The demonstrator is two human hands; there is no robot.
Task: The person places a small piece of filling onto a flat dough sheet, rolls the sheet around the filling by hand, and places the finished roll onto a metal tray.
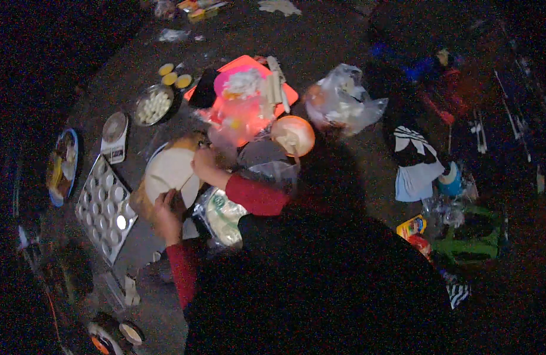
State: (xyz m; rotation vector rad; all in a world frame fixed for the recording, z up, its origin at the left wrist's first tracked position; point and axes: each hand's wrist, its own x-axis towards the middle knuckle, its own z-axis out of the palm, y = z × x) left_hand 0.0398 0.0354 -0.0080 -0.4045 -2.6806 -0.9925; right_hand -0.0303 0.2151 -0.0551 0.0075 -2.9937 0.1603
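A pale, round, flat sheet that looks like dough (166,168) lies on a brown round board (141,198) left of the middle. A fold or crease runs across its lower part. At its near edge, my left hand (169,216) has its fingers closed on the sheet. My right hand (211,168) pinches the right-hand edge, the forearm reaching across in a red sleeve. Just below the right forearm lies a white and green plastic package (224,218). The fingertips are small and grainy in the dim light.
A muffin tin (104,210) lies left of the board, below a kitchen scale (114,136). Beyond stand a bowl of white pieces (154,105) and yellow-filled cups (169,78). An orange tray (243,62), an orange-rimmed bowl (292,136) and a plastic bag (347,100) are farther right.
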